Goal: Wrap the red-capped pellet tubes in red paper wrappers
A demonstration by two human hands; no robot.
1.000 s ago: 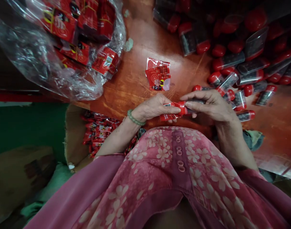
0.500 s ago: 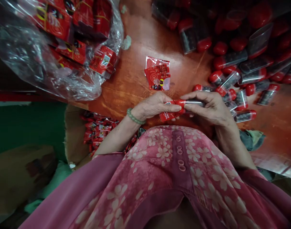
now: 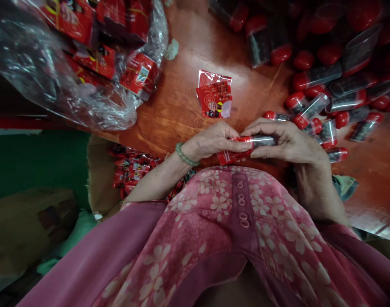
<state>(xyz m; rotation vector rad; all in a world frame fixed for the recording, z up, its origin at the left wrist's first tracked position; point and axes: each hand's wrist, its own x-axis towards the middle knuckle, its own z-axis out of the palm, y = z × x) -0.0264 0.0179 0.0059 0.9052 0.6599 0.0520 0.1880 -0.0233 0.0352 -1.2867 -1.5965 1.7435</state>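
Close to my body, my right hand (image 3: 289,138) is closed round a small clear bottle (image 3: 264,140) with dark contents and a red end that points left. My left hand (image 3: 214,140) pinches a red printed plastic sleeve (image 3: 226,157), its thumb lying along the bottle's red end. The sleeve appears to be partly over that end; my fingers hide how far. Just beyond my hands, a few flat red sleeves (image 3: 216,100) lie overlapping on the brown table (image 3: 178,94).
A clear plastic bag (image 3: 118,117) holding bundled red sleeves is at the upper left. Many red-capped bottles (image 3: 348,100) are heaped on the right. Below the table's left edge, a cardboard box (image 3: 100,175) contains red wrapped items (image 3: 134,170). A cloth (image 3: 345,185) lies near my right forearm.
My left thumb has slid right along the bottle's red end, and the red sleeve has come further over it. My right hand has kept its hold on the bottle. The view has shifted slightly.
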